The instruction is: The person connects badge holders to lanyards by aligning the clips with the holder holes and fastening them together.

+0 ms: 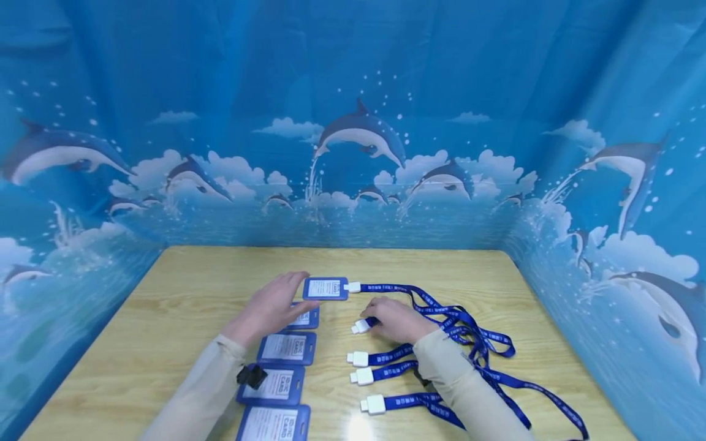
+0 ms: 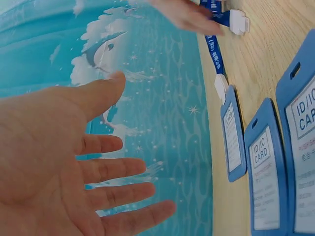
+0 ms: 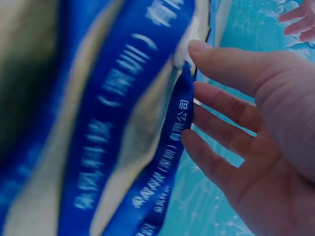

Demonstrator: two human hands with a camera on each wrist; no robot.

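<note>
My left hand (image 1: 276,306) is spread, fingers apart, palm facing inward in the left wrist view, holding nothing. It hovers by the left end of a blue ID card holder (image 1: 325,289) joined to a blue lanyard (image 1: 386,288) by a white clip (image 1: 353,286). My right hand (image 1: 398,320) reaches down to a second lanyard, by its white clip (image 1: 361,326). In the right wrist view its fingertips are at the edge of the strap (image 3: 172,132), thumb and fingers apart. Part of that strap is hidden under the hand.
More blue card holders (image 1: 285,348) lie in a column on the left of the wooden table (image 1: 182,306), partly under my left arm. Several lanyard clips (image 1: 357,359) point left, their straps (image 1: 485,343) tangled to the right. A dolphin-print curtain (image 1: 353,226) encloses the table.
</note>
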